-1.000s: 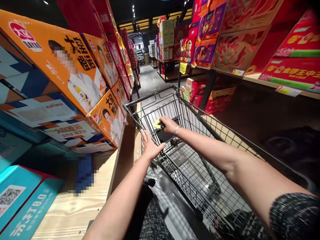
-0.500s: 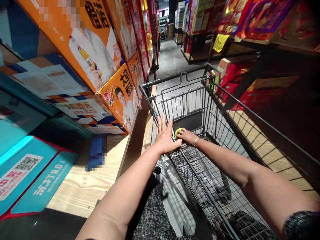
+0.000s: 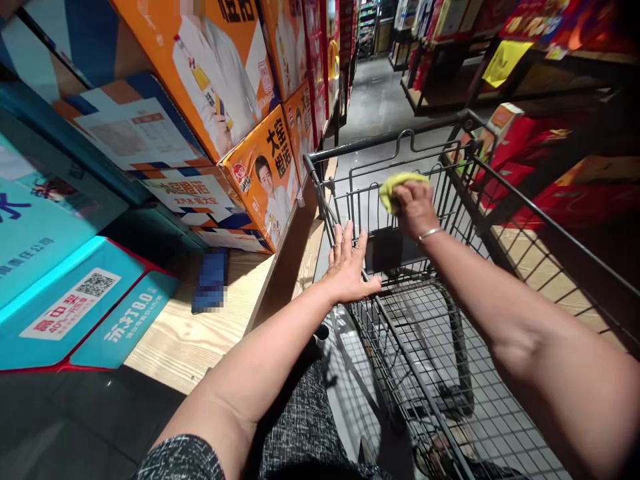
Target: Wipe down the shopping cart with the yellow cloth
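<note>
You see: cart, dark matt metal wire; cloth, soft yellow fabric; left shelf, pale grainy wood; boxes, glossy printed cardboard.

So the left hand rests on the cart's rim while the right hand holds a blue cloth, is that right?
Not quite: the head view shows the right hand holding a yellow cloth, not blue; the left hand rests on the cart's rim.

Shop aisle, dim light. Glossy grey floor runs ahead between racks. Left: pale wooden shelf with orange boxes above teal boxes (stacked tilted). Right: dark rack, red boxes, yellow tag.
</note>
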Demonstrator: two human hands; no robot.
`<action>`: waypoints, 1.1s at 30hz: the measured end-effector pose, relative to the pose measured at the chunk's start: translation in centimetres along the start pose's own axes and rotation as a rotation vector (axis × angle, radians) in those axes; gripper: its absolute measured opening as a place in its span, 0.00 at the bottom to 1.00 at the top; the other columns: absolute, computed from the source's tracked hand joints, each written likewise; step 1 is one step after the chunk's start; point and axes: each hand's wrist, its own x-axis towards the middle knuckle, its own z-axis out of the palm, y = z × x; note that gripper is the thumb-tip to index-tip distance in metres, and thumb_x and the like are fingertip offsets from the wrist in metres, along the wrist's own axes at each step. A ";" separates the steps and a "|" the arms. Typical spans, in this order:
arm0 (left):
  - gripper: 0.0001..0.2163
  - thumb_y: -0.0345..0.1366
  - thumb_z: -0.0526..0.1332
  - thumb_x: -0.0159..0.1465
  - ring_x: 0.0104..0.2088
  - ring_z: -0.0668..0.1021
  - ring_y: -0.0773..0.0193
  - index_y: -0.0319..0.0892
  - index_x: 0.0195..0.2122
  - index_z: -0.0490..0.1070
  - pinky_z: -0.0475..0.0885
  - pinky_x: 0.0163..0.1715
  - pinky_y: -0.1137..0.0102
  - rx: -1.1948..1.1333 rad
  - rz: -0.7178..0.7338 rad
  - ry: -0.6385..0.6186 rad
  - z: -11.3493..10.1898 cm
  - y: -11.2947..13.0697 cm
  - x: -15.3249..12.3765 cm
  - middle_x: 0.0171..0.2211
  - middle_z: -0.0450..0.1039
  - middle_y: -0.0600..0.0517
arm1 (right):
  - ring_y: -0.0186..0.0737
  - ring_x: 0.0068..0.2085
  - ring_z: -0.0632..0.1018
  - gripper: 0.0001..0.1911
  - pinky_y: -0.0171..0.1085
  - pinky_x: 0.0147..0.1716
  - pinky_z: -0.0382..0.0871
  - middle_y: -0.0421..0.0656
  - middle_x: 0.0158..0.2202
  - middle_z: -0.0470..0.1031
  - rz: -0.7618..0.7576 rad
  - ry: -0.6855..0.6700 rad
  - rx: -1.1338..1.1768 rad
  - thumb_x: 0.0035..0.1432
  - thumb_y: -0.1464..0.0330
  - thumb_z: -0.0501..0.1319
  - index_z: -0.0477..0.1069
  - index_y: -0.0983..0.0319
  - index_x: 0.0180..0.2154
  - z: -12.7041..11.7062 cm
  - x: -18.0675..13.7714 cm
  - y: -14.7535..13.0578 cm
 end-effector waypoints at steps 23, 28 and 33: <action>0.51 0.43 0.64 0.59 0.71 0.19 0.40 0.43 0.77 0.34 0.36 0.70 0.37 0.001 0.043 -0.006 0.0 -0.4 0.1 0.76 0.13 0.41 | 0.53 0.59 0.64 0.28 0.54 0.61 0.61 0.50 0.59 0.66 0.074 0.044 -0.070 0.56 0.75 0.59 0.70 0.60 0.58 3.7 -3.5 8.3; 0.49 0.40 0.64 0.59 0.72 0.21 0.38 0.43 0.77 0.35 0.39 0.70 0.38 0.037 0.070 0.028 0.6 -0.6 0.1 0.76 0.14 0.39 | 0.54 0.57 0.66 0.27 0.48 0.57 0.68 0.52 0.56 0.70 0.191 -0.261 -0.102 0.52 0.79 0.58 0.74 0.59 0.53 7.8 -14.6 8.9; 0.46 0.41 0.63 0.61 0.73 0.23 0.38 0.37 0.76 0.40 0.38 0.70 0.37 0.170 0.035 0.018 0.0 0.1 -0.1 0.77 0.21 0.35 | 0.52 0.52 0.68 0.25 0.47 0.51 0.71 0.51 0.50 0.74 0.150 -0.271 -0.091 0.48 0.81 0.58 0.74 0.60 0.48 5.9 -13.7 11.1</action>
